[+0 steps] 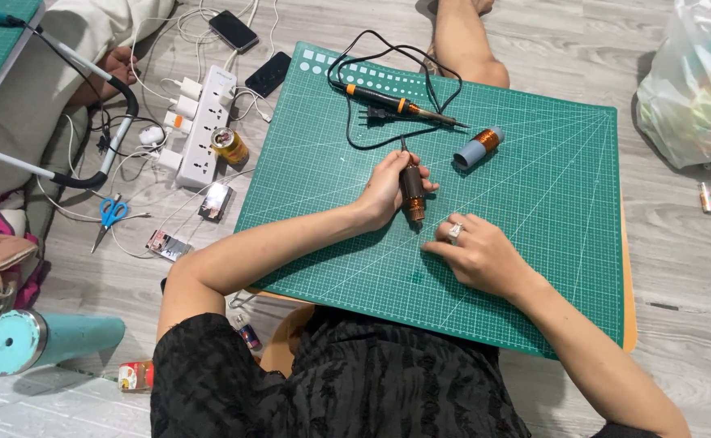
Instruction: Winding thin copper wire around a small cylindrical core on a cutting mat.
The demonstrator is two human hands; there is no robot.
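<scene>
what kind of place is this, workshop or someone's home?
Most likely a home floor set up as a makeshift electronics bench. A green cutting mat lies over grey floorboards, with a soldering iron on it. Beside it a white power strip with chargers, phones and bedding. The left hand holds a dark cylindrical part.

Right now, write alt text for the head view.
A person's left hand holds a dark cylinder wound with copper wire upright on a green cutting mat, while the right hand rests flat beside it. A soldering iron and a grey coil lie farther back.
</scene>
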